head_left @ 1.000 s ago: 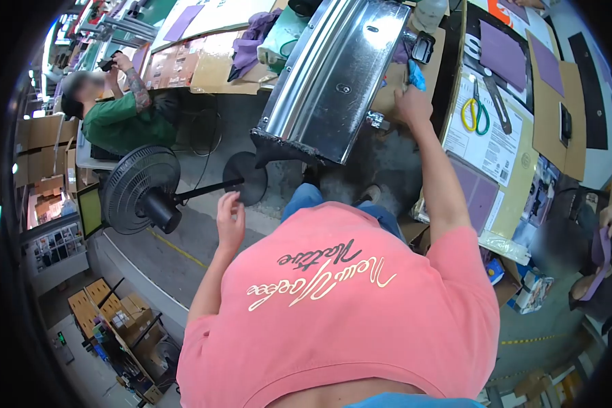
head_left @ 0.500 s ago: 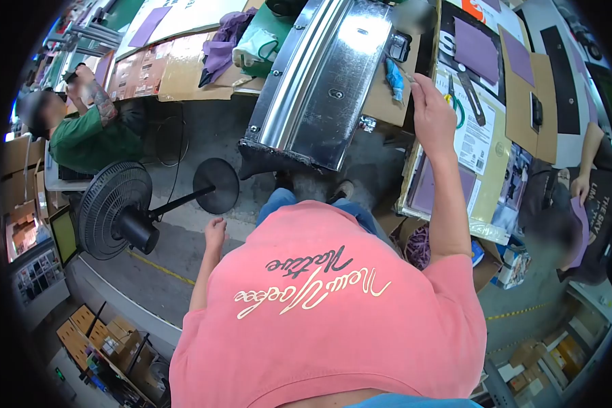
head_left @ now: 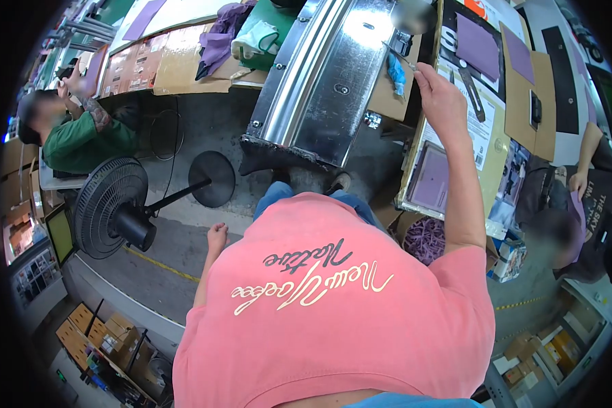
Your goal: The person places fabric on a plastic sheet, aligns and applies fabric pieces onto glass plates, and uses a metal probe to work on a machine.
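Observation:
My right hand (head_left: 445,102) is closed around a thin, metal-looking tool (head_left: 400,56), its kind too small to make out. The tool points at the right edge of a long shiny metal machine (head_left: 340,88). Just below the tool, a blue crumpled item (head_left: 396,76) lies on cardboard, beside a small dark box (head_left: 402,45). A black-and-grey cutter-like tool (head_left: 472,94) rests on the table to the right of my hand. At my side hangs my left hand (head_left: 217,236), fingers curled in, with nothing visible in them.
A black standing fan (head_left: 112,207) is on the left, its round base (head_left: 211,179) on the floor. A person in green (head_left: 88,139) sits beyond it. Another person (head_left: 595,204) at right holds a purple sheet (head_left: 578,221). Purple sheets (head_left: 478,46) lie on the right table.
My right hand has shifted slightly right and down. The thin tool now shows extending to the machine's edge. The green-handled scissors on the table are no longer visible.

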Tool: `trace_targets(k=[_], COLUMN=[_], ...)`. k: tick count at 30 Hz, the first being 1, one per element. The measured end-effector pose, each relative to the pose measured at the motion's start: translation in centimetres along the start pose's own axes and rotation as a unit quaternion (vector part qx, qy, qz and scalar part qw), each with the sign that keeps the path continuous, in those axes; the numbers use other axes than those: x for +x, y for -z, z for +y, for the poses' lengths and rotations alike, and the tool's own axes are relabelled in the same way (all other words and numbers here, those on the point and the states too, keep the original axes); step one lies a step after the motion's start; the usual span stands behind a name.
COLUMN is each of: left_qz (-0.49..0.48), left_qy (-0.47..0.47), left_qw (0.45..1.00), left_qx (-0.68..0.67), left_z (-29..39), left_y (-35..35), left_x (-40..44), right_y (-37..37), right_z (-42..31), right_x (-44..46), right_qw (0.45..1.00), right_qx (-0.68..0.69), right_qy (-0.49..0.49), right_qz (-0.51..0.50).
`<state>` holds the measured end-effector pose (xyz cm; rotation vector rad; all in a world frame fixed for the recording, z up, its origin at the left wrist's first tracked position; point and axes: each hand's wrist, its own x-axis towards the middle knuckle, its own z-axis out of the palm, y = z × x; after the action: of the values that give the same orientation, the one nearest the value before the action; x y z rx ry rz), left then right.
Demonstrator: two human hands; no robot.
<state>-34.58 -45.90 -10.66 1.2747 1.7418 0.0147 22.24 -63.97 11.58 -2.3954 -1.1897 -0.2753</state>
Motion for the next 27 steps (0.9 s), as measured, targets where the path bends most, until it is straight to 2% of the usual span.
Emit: trace_targets(k=[3,7,8,12,13,17,18,20,22,23,27], left_qz=[-0.009,-0.017,-0.019,-0.025,-0.024,-0.029,-0.030,-0.031,-0.032,-0.034,-0.045], left_qy=[0.017,0.023,0.024,0.031,0.027,0.011,0.010,0.003,-0.012,-0.018,-0.029], left_qw=[1.000,1.000,0.999,0.999,0.999,1.000,0.999,0.999,0.999,0.999,0.998], left_qx=[-0.002,-0.012,-0.013,-0.015,-0.013,-0.004,-0.001,0.005,0.011,0.014,0.018], left_z=[0.2,0.4,0.5,0.8,1.1,0.8,0.6,0.8,1.0,1.0,0.8], left_y=[0.1,0.2,0.2,0.3,0.5,0.6,1.0,1.0,0.7,0.6,0.6], left_x=[0.2,0.4,0.4,0.6,1.0,0.2,0.1,0.2,-0.2,-0.3,-0.8], right_y=[-0.1,-0.2,-0.6,-3.7,-3.6,-1.8,-1.4,-0.2,0.4,0.3,-1.0], right_z=[0.2,-1.2,-0.9,1.3,1.0,-1.2,-1.2,-1.2,-1.2,-1.1,-0.3], right_x=[0.0,0.3,0.3,0.1,0.3,1.1,1.1,1.4,1.7,1.5,0.5], right_qw=[0.999,0.989,0.989,0.924,0.923,0.845,0.844,0.920,0.971,0.970,0.997], right_qx=[0.037,0.078,0.080,0.342,0.344,0.490,0.491,0.362,0.222,0.222,0.044], right_qy=[0.023,-0.099,-0.101,-0.154,-0.156,-0.212,-0.214,-0.151,-0.085,-0.087,-0.059], right_qz=[0.006,-0.071,-0.067,-0.072,-0.068,-0.018,-0.018,0.009,0.042,0.045,0.035])
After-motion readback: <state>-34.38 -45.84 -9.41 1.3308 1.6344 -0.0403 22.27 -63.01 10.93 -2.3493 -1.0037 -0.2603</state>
